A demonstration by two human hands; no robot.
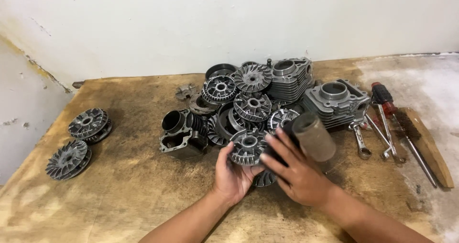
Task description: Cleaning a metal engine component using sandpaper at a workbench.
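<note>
The finned pulley disc point(247, 147) sits in the left hand point(232, 176), which cups it from below with fingers curled round its lower rim, the vaned face turned up toward the camera and its hub bore pointing roughly upward. Just to the right, touching or nearly touching the disc's edge, the right hand point(299, 173) spreads its fingers over a dark part that is mostly hidden. A rough brown cylinder point(314, 136) sits just past that hand's knuckles; whether the hand actually grips it or merely rests beside it I cannot tell. The cylinder's long axis runs away from the hand, tilted up and to the right. The left hand is the nearer of the two to the disc, and the disc lies between both hands and the heap beyond.

Directly past the fingertips is a pile of similar finned discs point(252, 106), with a dark cylinder barrel point(182, 133) lying on its side to the left of the left hand. Farther beyond the right hand stand two grey finned engine cylinders point(334, 102). To the right lie wrenches point(361, 140), a red-handled screwdriver point(382, 99) and a wooden-backed wire brush point(425, 142). Well apart to the left, two more discs point(79, 142) rest on the worn wooden bench point(129, 195).
</note>
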